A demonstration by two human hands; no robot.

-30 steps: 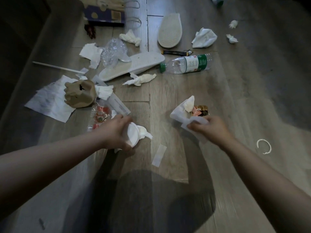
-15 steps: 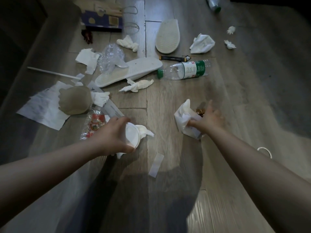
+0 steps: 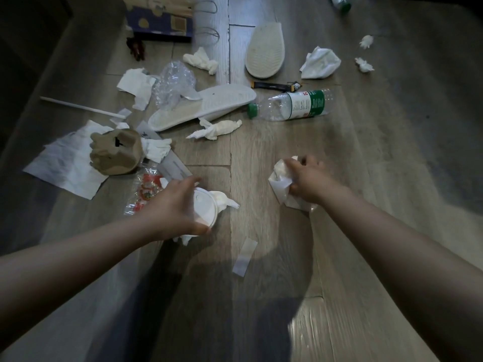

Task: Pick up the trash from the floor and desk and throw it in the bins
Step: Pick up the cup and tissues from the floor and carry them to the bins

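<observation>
Nearest on the wooden floor [image 3: 371,142] lies a small white paper strip [image 3: 244,257], between the two forearms. Just beyond it, the left hand [image 3: 175,207] curls its fingers round a white round lid [image 3: 206,210] together with a wad of tissue [image 3: 222,201] that sticks out to the right of it. The right hand [image 3: 309,180] is closed tight on a bundle of crumpled white paper [image 3: 279,178], held just above the floor; whether anything else sits inside that bundle I cannot tell. Beside the left hand lies a clear wrapper with red print [image 3: 143,192]. Further left, a crushed brown paper cup carrier [image 3: 115,151] rests on a flat white sheet [image 3: 65,165]. Past the hands lies a twisted tissue [image 3: 219,129], just beside a white slipper [image 3: 209,105]. A clear plastic bottle with a green cap and label [image 3: 292,105] lies on its side to the right of the slipper. A thin white stick [image 3: 81,108] and a crumpled clear plastic bag [image 3: 173,82] lie to the left. Further off are a black sachet [image 3: 274,86], a second slipper [image 3: 265,50] turned sole up, a large crumpled tissue [image 3: 320,62], and two small tissue scraps [image 3: 364,65]. A blue box [image 3: 159,24] stands at the far left.
</observation>
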